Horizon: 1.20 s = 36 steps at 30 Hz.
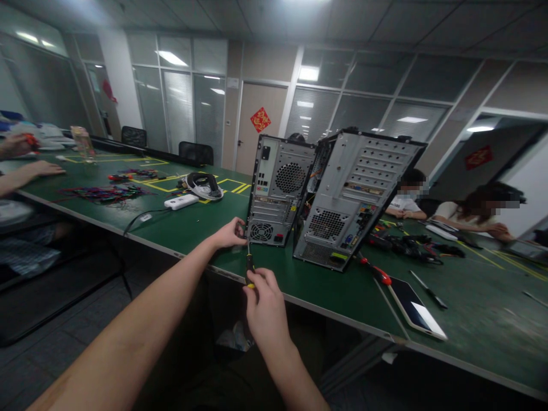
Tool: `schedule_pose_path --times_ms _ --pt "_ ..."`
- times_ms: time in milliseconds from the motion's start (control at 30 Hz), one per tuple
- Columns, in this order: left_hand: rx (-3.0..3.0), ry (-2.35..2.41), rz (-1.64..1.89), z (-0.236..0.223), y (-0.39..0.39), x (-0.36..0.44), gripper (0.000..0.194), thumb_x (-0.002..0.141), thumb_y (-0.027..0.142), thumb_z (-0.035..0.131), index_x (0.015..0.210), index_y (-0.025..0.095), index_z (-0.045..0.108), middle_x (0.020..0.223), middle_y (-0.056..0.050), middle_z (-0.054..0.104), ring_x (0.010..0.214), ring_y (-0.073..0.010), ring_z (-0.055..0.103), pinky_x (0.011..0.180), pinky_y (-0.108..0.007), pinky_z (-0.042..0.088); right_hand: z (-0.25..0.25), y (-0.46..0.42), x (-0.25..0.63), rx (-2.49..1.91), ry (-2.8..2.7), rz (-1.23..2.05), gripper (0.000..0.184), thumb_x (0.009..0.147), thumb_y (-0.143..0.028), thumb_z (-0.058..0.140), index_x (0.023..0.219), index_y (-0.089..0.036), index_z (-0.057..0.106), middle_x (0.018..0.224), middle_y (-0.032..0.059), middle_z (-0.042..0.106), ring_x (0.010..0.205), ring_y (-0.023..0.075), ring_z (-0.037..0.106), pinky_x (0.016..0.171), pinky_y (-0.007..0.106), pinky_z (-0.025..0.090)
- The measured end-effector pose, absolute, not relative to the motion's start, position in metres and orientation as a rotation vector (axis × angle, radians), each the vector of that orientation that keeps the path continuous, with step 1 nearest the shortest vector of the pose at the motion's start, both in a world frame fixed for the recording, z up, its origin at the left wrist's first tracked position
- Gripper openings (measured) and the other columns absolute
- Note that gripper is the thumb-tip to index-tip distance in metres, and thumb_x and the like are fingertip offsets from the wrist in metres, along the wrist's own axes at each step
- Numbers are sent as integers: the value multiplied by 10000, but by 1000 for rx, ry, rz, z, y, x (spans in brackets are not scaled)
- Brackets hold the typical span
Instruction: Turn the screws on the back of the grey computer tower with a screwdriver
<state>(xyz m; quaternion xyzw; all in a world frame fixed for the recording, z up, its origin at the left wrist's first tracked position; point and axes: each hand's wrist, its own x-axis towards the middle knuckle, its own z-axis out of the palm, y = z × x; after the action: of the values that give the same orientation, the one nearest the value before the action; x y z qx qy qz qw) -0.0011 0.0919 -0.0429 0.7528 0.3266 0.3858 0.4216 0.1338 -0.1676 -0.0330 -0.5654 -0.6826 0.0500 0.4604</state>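
My right hand is closed around the black and yellow handle of a screwdriver. Its shaft points up and away, with the tip at the bottom left corner of the smaller computer case. At that same corner is my left hand, fingers curled in and thumb beside the screwdriver's tip; whatever they pinch is too small to make out. The case stands upright, its rear panel with fan grille and ports facing me. Close on its right, a larger computer case appears tilted in this view.
Right of the cases lie red-handled pliers, a phone, another screwdriver and black cables. To the left are a white power strip, a coiled cable and coloured wires. Other people sit at both sides.
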Motion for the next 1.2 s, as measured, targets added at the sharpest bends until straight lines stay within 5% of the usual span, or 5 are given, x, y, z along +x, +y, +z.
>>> schedule_pose_path --times_ms 467,733,1000,1200 --pt "1883 841 988 -49 98 -1 691 531 264 908 1073 215 482 741 86 596 658 -117 571 639 -261 441 -34 -165 128 -1402 -1597 173 194 922 -113 626 1093 -193 669 1091 91 655 1001 230 685 880 338 594" --pt "1907 846 993 -48 97 -1 656 546 252 887 1053 217 472 728 87 593 663 -128 573 652 -274 449 -33 -168 130 -1407 -1705 113 328 875 -27 606 1131 -210 700 1209 94 638 1055 231 687 949 349 569" --pt "1928 837 972 -48 96 -1 676 552 307 899 1057 223 458 742 86 581 664 -131 573 644 -276 446 -33 -165 129 -1400 -1585 183 136 946 -144 606 1067 -197 636 1072 86 636 978 234 666 860 338 587" --pt "1939 854 976 -46 94 -2 676 548 304 905 1054 219 464 742 80 596 670 -133 573 656 -281 453 -31 -168 131 -1442 -1708 123 286 894 -55 616 1130 -202 684 1204 99 643 1074 246 674 958 369 556"
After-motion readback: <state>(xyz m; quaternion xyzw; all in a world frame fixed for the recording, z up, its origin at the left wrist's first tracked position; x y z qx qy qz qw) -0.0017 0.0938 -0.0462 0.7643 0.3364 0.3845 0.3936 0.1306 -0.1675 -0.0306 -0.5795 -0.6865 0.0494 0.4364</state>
